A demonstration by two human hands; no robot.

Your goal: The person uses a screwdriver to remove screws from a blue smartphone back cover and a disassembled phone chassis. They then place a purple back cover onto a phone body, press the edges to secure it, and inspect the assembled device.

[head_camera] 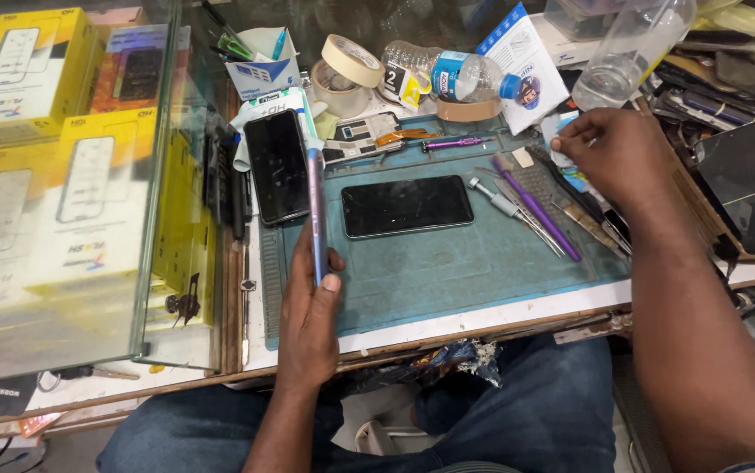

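The thin phone (315, 210) stands on edge at the left rim of the teal work mat (448, 271), pinched between thumb and fingers of the left hand (309, 320), so only its narrow side faces the camera. Whether its back or screen has been taken off cannot be told from this angle. A second phone, the dark phone (406, 205), lies flat and face up near the middle of the mat, in one piece as far as can be seen, and a third black phone (277, 165) lies just off the mat's upper left corner.

The right hand (616, 156) hovers over the mat's upper right corner with fingers curled loosely, gripping nothing that shows (its fingertips sit above small parts there). The purple pry tool (537, 207) and the screwdriver (509, 208) lie untouched on the right part of the mat.

Judging from this, the work seems at an early stage: tools are laid out, none is in use.
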